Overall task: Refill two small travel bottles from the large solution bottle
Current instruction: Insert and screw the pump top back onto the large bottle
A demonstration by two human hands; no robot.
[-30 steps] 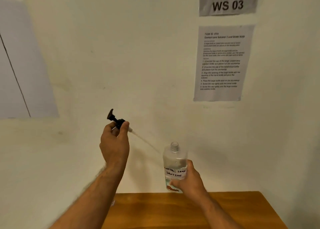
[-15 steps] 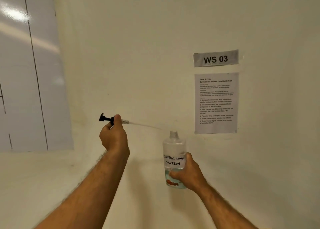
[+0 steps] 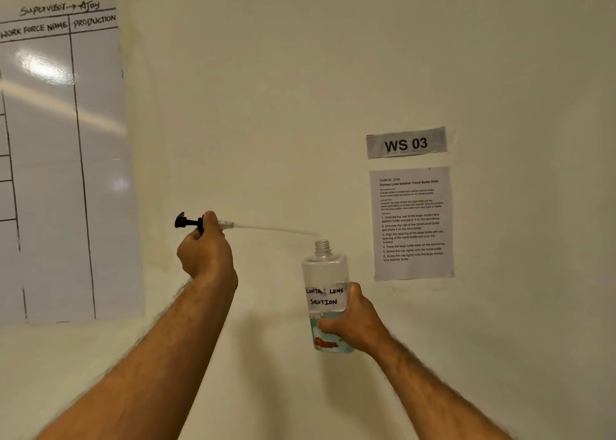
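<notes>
Fingers of the left hand [image 3: 206,254] curl round a black plastic pump [image 3: 190,222], its thin clear tube pointing to 3 o'clock, tip just above the bottle [image 3: 326,281]. Right hand [image 3: 356,319] grips that clear, square-shouldered bottle upright at 5 o'clock, its threaded neck uncapped.

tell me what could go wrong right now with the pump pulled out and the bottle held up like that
The pump in the left hand lies nearly level, so solution clinging to its dip tube may drip off the tip. The large bottle is uncapped and held in mid-air by the right hand; a tilt could spill it. No table or travel bottles are in view, so setting things down blind risks a knock.
</notes>
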